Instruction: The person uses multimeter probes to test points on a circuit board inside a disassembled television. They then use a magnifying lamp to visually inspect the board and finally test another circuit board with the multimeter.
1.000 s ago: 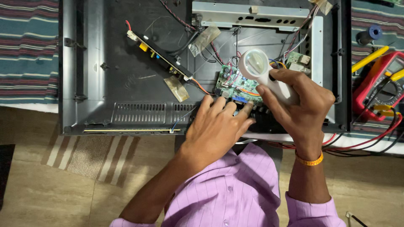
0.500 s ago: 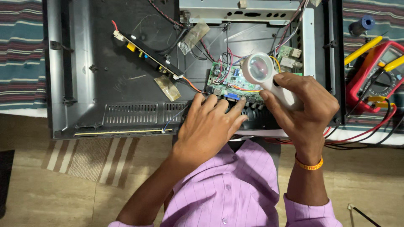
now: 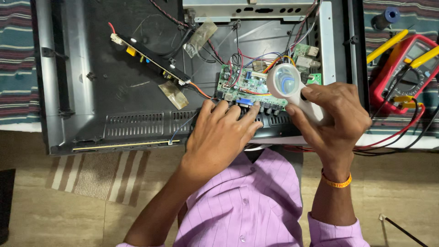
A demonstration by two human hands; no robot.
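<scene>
Right hand [image 3: 336, 119] grips white magnifying glass [image 3: 292, 89] by its handle, lens held over the green circuit board [image 3: 244, 87] inside an opened black TV back panel [image 3: 128, 82]. Left hand [image 3: 222, 135] released, holding nothing, fingers spread flat on panel's lower edge, fingertips touching the board's near edge. Red multimeter [image 3: 404, 68] with yellow probes [image 3: 386, 45] lies well right of the panel on striped cloth [image 3: 16, 68]. Orange wristband [image 3: 337, 181] on right wrist.

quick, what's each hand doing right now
Left hand: open, fingers spread and resting on the edge of the green circuit board.
Right hand: closed around the white magnifying glass, held over the board.
</scene>
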